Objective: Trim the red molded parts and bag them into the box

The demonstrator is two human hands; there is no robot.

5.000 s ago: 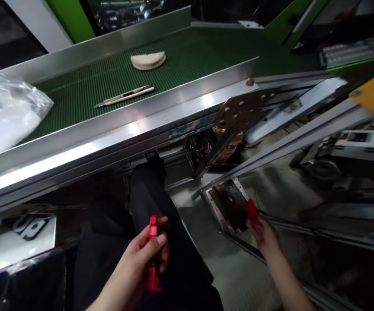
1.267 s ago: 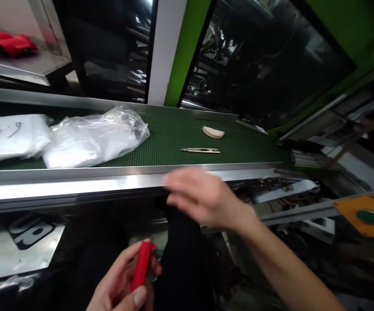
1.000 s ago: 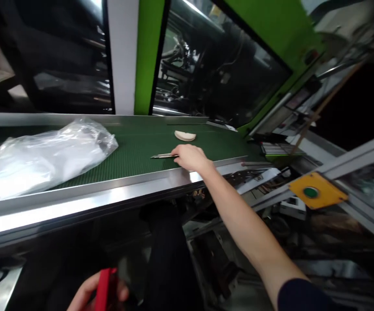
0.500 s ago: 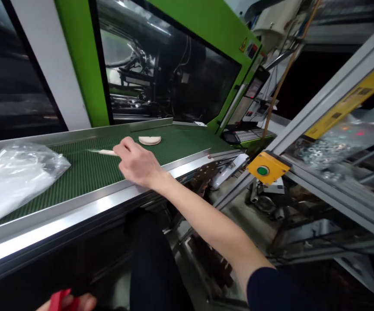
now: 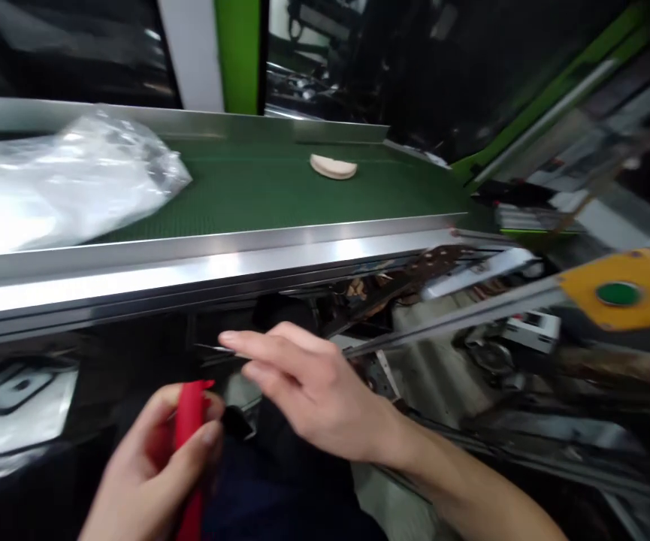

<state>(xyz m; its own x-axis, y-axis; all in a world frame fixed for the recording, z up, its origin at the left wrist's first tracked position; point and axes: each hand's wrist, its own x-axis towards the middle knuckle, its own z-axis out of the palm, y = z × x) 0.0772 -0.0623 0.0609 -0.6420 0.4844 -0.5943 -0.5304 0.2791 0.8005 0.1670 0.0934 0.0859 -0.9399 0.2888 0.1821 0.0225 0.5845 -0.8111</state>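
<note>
Low in the head view, my left hand (image 5: 155, 458) is closed around a red tool-like thing (image 5: 190, 417); its full shape is hidden by the fingers. To the right of it, my right hand (image 5: 318, 391) is turned back up, its fingers stretched towards the left hand. I see nothing in its fingers, though the palm is hidden. The two hands do not touch. Beyond them, a pale half-round piece (image 5: 333, 167) lies on the green ribbed conveyor belt (image 5: 246, 188).
A clear plastic bag (image 5: 93, 180) rests on the belt's left part. A metal side rail (image 5: 279, 252) runs between my hands and the belt. A green-framed machine (image 5: 237, 60) stands behind. At right is a yellow box with a green button (image 5: 618, 293).
My right hand has left the belt and come down near my left hand. The pale strip-like piece it held there no longer shows. My left hand has risen further into view with the red thing.
</note>
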